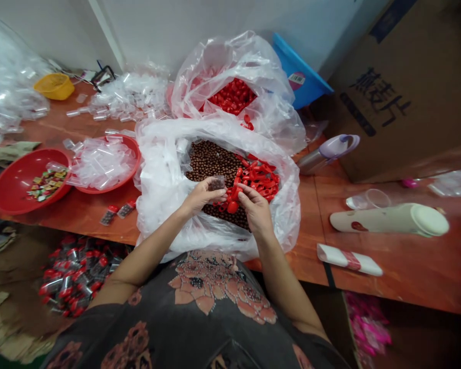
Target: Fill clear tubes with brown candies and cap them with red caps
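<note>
My left hand [200, 197] is closed on a small clear plastic bag [217, 182] with brown beads in it, held over a big plastic bag [165, 174]. That big bag holds a heap of brown beads [211, 160] and several red plastic pieces [261, 177]. My right hand [255, 207] is closed in a pinch on a red plastic piece [233, 204], right beside the small bag. Both hands hover close together above the beads.
A second plastic bag of red pieces [234, 96] stands behind. Left are two red bowls: one with coloured packets [13, 187], one with clear bags [103, 163]. Filled packets [75, 277] lie in a box below. A cream flask [388, 220], a cardboard box [403, 87] and a yellow bowl [54, 85] are around.
</note>
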The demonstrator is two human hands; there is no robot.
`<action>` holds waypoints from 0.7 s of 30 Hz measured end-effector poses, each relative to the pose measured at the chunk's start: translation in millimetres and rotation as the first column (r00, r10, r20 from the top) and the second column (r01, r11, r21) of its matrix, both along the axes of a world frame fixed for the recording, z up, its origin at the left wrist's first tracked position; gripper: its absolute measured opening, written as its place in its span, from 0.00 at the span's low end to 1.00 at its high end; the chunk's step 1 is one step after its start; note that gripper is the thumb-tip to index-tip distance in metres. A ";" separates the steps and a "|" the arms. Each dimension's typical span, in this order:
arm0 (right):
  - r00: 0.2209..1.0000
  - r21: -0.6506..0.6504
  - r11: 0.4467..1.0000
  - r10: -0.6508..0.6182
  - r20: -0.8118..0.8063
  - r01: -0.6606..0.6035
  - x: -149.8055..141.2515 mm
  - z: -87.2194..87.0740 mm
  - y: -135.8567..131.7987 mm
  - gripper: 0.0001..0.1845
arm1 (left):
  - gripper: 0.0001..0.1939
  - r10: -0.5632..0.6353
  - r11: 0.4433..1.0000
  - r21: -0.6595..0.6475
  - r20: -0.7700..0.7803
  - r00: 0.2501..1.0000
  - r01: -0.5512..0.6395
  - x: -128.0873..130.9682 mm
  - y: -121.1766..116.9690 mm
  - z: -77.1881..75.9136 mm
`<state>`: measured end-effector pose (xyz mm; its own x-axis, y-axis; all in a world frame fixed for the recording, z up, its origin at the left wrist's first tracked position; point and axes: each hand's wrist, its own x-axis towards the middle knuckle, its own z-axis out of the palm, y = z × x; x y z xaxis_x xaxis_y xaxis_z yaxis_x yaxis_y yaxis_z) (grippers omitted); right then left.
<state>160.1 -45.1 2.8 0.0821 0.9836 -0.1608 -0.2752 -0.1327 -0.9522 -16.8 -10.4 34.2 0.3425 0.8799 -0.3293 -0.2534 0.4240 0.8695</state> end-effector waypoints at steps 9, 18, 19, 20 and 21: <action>0.975 0.151 0.988 -0.028 0.221 -0.006 -9.1 -10.9 -12.0 0.15 | 0.21 0.098 0.959 0.283 -0.275 0.956 -0.017 12.3 -14.2 -12.6; 0.967 0.081 0.983 -0.179 0.183 0.166 -13.9 -8.5 -17.1 0.19 | 0.21 0.124 0.970 0.233 -0.224 0.967 -0.071 16.3 -20.7 -21.1; 0.968 0.086 0.983 -0.176 0.179 0.163 -14.5 -7.0 -16.7 0.19 | 0.21 0.096 0.974 0.220 -0.229 0.969 -0.045 16.4 -20.4 -22.1; 0.970 0.085 0.984 -0.172 0.171 0.159 -15.1 -5.5 -16.1 0.18 | 0.21 0.070 0.977 0.212 -0.230 0.971 -0.020 16.6 -20.1 -23.2; 0.974 0.077 0.986 -0.159 0.158 0.149 -15.5 -4.1 -15.4 0.18 | 0.21 0.056 0.977 0.213 -0.232 0.971 -0.005 17.0 -20.0 -24.3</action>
<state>144.6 -60.5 -1.3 0.2534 0.9649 -0.0695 -0.1279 -0.0378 -0.9911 0.2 -30.4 9.9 0.2495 0.9465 -0.2047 -0.0406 0.2214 0.9743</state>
